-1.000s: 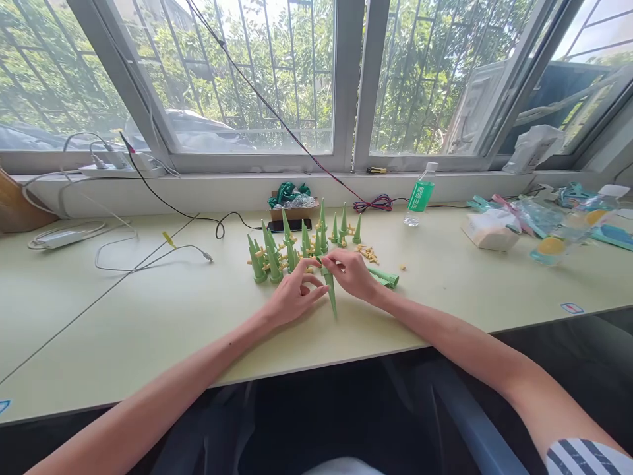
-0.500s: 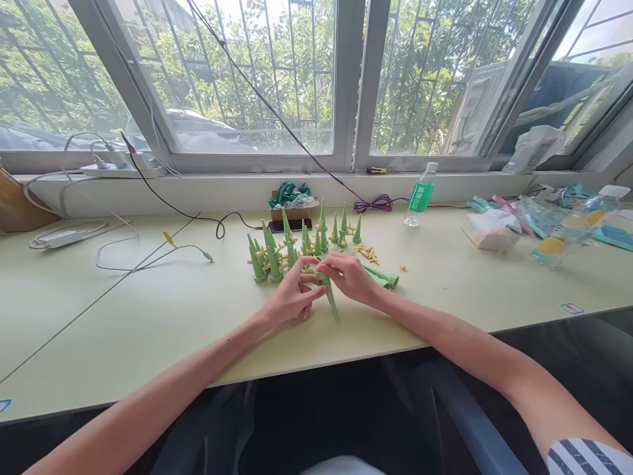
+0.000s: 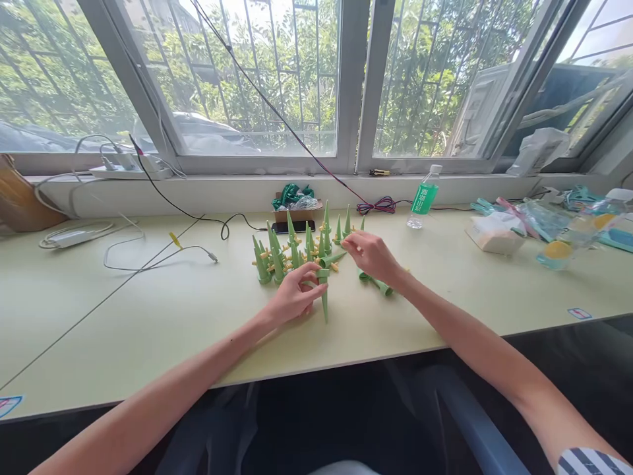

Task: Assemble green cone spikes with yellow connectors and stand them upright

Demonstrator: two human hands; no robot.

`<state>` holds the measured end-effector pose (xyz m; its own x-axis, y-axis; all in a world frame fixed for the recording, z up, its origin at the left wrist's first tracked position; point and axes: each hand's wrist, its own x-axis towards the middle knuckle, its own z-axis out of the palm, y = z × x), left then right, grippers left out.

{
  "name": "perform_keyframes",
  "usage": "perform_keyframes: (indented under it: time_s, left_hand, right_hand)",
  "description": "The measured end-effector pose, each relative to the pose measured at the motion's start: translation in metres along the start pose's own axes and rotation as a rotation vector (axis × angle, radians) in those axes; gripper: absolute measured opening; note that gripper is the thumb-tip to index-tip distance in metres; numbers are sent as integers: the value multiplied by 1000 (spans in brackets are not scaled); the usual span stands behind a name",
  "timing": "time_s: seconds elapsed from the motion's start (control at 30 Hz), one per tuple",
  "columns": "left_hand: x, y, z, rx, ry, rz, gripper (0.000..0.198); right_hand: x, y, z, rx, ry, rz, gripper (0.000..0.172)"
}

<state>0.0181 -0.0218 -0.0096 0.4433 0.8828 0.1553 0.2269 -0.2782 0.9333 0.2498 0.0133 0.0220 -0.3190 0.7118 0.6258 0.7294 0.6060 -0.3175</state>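
My left hand [image 3: 302, 291] is closed around a green plastic spike [image 3: 324, 305], which hangs with its tip down just over the table's near half. To the right and a little farther away is my right hand [image 3: 374, 256], its thumb and fingertips pinched together; whatever they hold is too small to make out. Several green spikes [image 3: 277, 264] stand tip up behind my left hand, many with small yellow valve pieces [image 3: 335, 266] in their sides. Another spike [image 3: 332, 260] lies tilted between the hands. More loose spikes [image 3: 383, 287] lie under my right wrist.
A small cardboard box [image 3: 299, 214] with green wrapping and a black phone [image 3: 293, 227] are behind the spikes. Cables [image 3: 148, 260] spread over the left side. A water bottle [image 3: 423, 198], a tissue pack [image 3: 494, 234] and plastic bags [image 3: 539, 218] stand to the right.
My right hand has left the spike in my left hand and moved right and away, over where the loose yellow pieces lay. The held spike now points more straight down.
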Motion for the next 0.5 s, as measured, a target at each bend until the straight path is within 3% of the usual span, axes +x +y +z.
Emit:
perform_keyframes:
  time_s: [0.07, 0.17, 0.27, 0.37, 0.5]
  left_hand:
    - [0, -2, 0, 11, 7, -8, 35]
    - [0, -2, 1, 8, 13, -21, 35]
    - [0, -1, 0, 4, 8, -33, 36]
    - [0, 1, 0, -18, -15, -49, 37]
    - [0, 3, 1, -75, -37, -76, 39]
  right_hand:
    - [5, 16, -21, -192, -138, 161, 24]
    - [5, 40, -48, -417, -446, 429, 15]
    - [-7, 55, -64, -549, -642, 590, 21]
    - [-21, 62, -66, -534, -772, 641, 17]
    - [-28, 65, -59, -510, -777, 642, 11]
